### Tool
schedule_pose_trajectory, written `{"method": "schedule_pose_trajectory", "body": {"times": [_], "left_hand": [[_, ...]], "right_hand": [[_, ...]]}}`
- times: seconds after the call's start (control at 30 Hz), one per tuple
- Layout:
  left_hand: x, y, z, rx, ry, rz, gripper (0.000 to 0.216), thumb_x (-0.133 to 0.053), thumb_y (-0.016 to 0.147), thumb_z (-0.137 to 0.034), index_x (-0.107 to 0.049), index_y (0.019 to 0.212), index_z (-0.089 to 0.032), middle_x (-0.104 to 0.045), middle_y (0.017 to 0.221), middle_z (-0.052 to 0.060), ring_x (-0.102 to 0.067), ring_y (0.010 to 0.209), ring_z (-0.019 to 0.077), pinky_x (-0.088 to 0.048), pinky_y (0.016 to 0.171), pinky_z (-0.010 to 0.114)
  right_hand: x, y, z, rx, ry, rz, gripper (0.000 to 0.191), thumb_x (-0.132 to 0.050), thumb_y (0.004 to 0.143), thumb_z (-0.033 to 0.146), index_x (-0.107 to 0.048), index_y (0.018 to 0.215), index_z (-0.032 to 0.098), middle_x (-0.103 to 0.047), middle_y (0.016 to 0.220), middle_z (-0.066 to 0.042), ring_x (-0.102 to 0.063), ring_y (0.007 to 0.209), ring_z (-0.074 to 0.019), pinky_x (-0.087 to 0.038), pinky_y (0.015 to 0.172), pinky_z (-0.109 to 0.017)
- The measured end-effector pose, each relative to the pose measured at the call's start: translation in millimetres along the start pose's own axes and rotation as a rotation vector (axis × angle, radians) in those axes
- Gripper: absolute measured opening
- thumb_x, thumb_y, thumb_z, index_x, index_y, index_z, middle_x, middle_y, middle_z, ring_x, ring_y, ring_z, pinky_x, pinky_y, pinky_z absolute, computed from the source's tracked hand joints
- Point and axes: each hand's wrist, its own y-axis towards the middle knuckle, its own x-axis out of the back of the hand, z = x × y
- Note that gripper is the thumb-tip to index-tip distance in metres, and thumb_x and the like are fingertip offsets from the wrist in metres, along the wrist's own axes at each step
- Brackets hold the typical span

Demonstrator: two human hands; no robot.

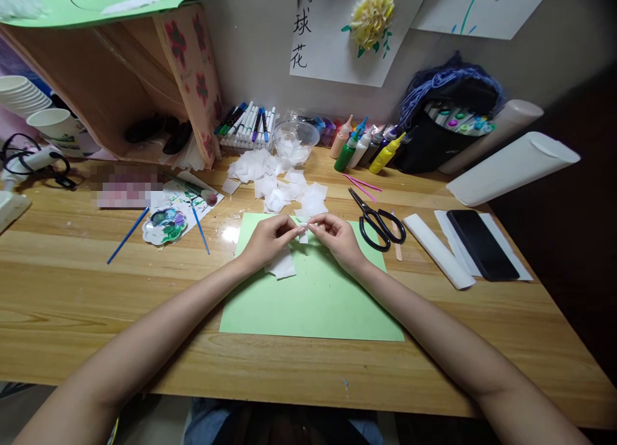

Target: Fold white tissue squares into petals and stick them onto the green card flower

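My left hand (268,239) and my right hand (337,238) meet over the top of a light green paper sheet (313,297). Both pinch a small white tissue square (303,229) between their fingertips. More white tissue (283,265) lies on the green sheet under my left hand. A heap of cut white tissue squares (279,181) lies just beyond the sheet.
Black scissors (376,223) lie right of the sheet, then white paper strips (436,249) and a black phone (482,244). A paint palette (164,225) and blue brushes (128,235) lie to the left. Paint bottles (366,149), a marker rack (247,127) and a plastic bowl (296,139) stand at the back.
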Motion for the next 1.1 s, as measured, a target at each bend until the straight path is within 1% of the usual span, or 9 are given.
{"method": "schedule_pose_trajectory", "body": {"times": [0.2, 0.37, 0.63, 0.7, 0.8, 0.93, 1.03, 1.1], "left_hand": [[0.0, 0.3, 0.5, -0.003, 0.01, 0.008, 0.029, -0.059, 0.084, -0.039, -0.057, 0.067, -0.015, -0.057, 0.063, -0.001, -0.047, 0.058, 0.0095, -0.035, 0.056, 0.022], [-0.5, -0.4, 1.0, -0.001, 0.015, 0.012, 0.031, -0.058, 0.084, -0.041, -0.057, 0.067, -0.015, -0.057, 0.063, -0.001, -0.047, 0.058, 0.0096, -0.034, 0.055, 0.022], [-0.5, -0.1, 1.8, -0.002, 0.039, 0.015, 0.03, -0.058, 0.084, -0.041, -0.057, 0.068, -0.016, -0.058, 0.064, -0.001, -0.047, 0.058, 0.0097, -0.035, 0.055, 0.022], [-0.4, 0.1, 2.5, -0.03, 0.061, -0.035, 0.026, -0.06, 0.083, -0.04, -0.058, 0.072, -0.016, -0.059, 0.067, -0.001, -0.048, 0.059, 0.0097, -0.037, 0.056, 0.022], [-0.6, -1.0, 2.3, -0.117, 0.12, -0.108, 0.02, -0.062, 0.083, -0.035, -0.059, 0.077, -0.017, -0.06, 0.073, 0.0, -0.05, 0.064, 0.0104, -0.039, 0.06, 0.023], [-1.8, -4.5, 0.5, -0.244, 0.275, -0.081, 0.017, -0.062, 0.083, -0.035, -0.059, 0.081, -0.017, -0.061, 0.075, 0.001, -0.054, 0.068, 0.0119, -0.039, 0.064, 0.025], [-3.1, -6.4, -0.1, -0.288, 0.388, -0.08, 0.017, -0.061, 0.083, -0.034, -0.059, 0.081, -0.017, -0.062, 0.075, 0.001, -0.054, 0.068, 0.0124, -0.039, 0.066, 0.027], [-3.5, -6.8, 0.0, -0.294, 0.412, -0.07, 0.015, -0.058, 0.085, -0.031, -0.058, 0.08, -0.017, -0.063, 0.075, 0.001, -0.055, 0.069, 0.0126, -0.038, 0.067, 0.027]], "right_hand": [[-1.0, 0.1, 1.0, -0.003, -0.019, -0.008, 0.026, -0.065, 0.076, 0.044, -0.062, 0.081, 0.019, -0.037, 0.055, 0.006, -0.032, 0.05, -0.0089, -0.026, 0.049, -0.024], [-0.9, -0.2, 2.1, 0.015, -0.013, -0.007, 0.024, -0.065, 0.077, 0.04, -0.063, 0.087, 0.018, -0.037, 0.055, 0.007, -0.032, 0.05, -0.0088, -0.026, 0.049, -0.024], [-0.9, -0.1, 0.1, 0.026, -0.001, 0.004, 0.02, -0.064, 0.078, 0.038, -0.059, 0.08, 0.019, -0.042, 0.057, 0.005, -0.035, 0.051, -0.0089, -0.028, 0.049, -0.024], [-0.7, -0.2, 0.0, 0.025, 0.021, 0.015, 0.019, -0.064, 0.078, 0.037, -0.057, 0.079, 0.019, -0.042, 0.058, 0.005, -0.035, 0.051, -0.0089, -0.028, 0.049, -0.024], [-0.6, -0.6, -0.4, 0.032, 0.069, 0.02, 0.016, -0.062, 0.08, 0.034, -0.054, 0.079, 0.02, -0.043, 0.061, 0.005, -0.036, 0.051, -0.0088, -0.03, 0.05, -0.024], [-1.3, -1.8, -1.7, 0.074, 0.058, 0.031, 0.012, -0.061, 0.081, 0.03, -0.054, 0.08, 0.02, -0.048, 0.07, 0.003, -0.041, 0.058, -0.0094, -0.033, 0.054, -0.024], [-2.0, -3.2, -2.9, 0.088, 0.002, 0.064, 0.012, -0.061, 0.081, 0.029, -0.054, 0.079, 0.019, -0.047, 0.067, 0.003, -0.04, 0.059, -0.0099, -0.031, 0.054, -0.024], [-2.2, -3.7, -3.5, 0.084, -0.024, 0.073, 0.014, -0.062, 0.08, 0.031, -0.055, 0.079, 0.019, -0.045, 0.065, 0.004, -0.039, 0.057, -0.0098, -0.03, 0.053, -0.024]]}}
